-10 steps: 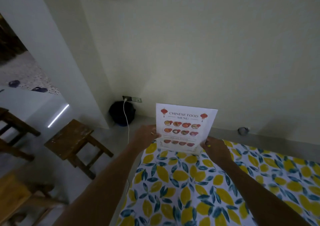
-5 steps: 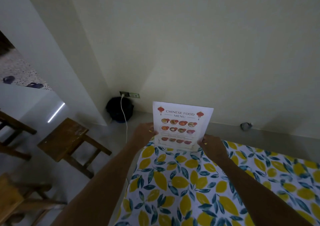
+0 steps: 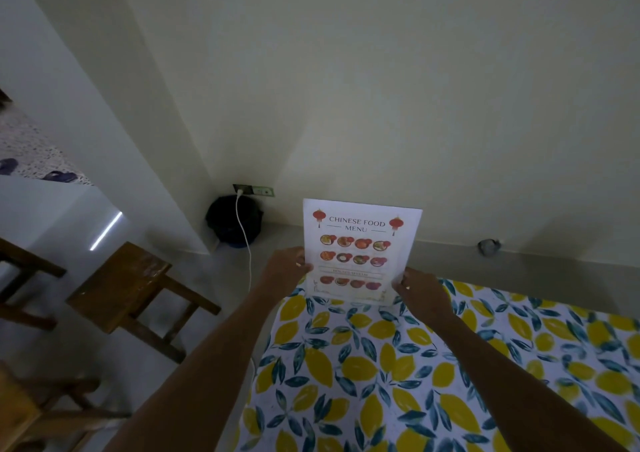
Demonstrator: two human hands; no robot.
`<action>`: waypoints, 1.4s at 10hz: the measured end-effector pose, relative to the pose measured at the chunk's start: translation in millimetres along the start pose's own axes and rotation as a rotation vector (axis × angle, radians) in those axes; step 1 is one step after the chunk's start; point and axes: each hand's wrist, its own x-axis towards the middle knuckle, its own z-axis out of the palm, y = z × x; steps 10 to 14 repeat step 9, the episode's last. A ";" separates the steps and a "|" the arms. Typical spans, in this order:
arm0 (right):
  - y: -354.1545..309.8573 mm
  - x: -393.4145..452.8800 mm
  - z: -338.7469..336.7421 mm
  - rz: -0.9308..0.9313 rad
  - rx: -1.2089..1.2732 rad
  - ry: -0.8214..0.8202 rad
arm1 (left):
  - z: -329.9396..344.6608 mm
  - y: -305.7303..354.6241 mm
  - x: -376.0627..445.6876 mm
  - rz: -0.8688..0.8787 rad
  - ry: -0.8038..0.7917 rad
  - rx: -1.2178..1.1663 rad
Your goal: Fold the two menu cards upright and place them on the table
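A white menu card (image 3: 360,243) headed "Chinese Food Menu", with red lanterns and rows of dish pictures, stands upright at the far left corner of the table (image 3: 415,365), which wears a lemon-print cloth. My left hand (image 3: 285,266) grips the card's left edge low down. My right hand (image 3: 420,292) grips its lower right corner. The card's bottom edge is at the cloth; whether it rests there I cannot tell. Only one menu card is in view.
A wooden stool (image 3: 128,285) stands on the floor left of the table, with more wooden furniture (image 3: 20,406) at the left edge. A black bin (image 3: 233,223) sits in the wall corner under a socket with a white cable (image 3: 246,243). The wall rises close behind the table.
The view has shifted slightly and the card sits a little lower and nearer the table corner. Both hands keep the same hold on it.
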 end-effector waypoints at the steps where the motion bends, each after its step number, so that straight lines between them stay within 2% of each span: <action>1: -3.0 2.1 -1.5 0.042 0.015 -0.006 | -0.7 5.4 1.7 -0.012 0.014 0.065; 7: -8.6 4.4 -3.5 0.090 0.016 -0.050 | -0.2 16.1 -3.4 -0.056 -0.026 0.095; 9: -3.4 1.0 -5.3 0.102 0.033 -0.039 | -0.2 11.4 -3.8 -0.045 -0.025 0.258; 14: -3.4 1.0 -5.3 0.102 0.033 -0.039 | -0.2 11.4 -3.8 -0.045 -0.025 0.258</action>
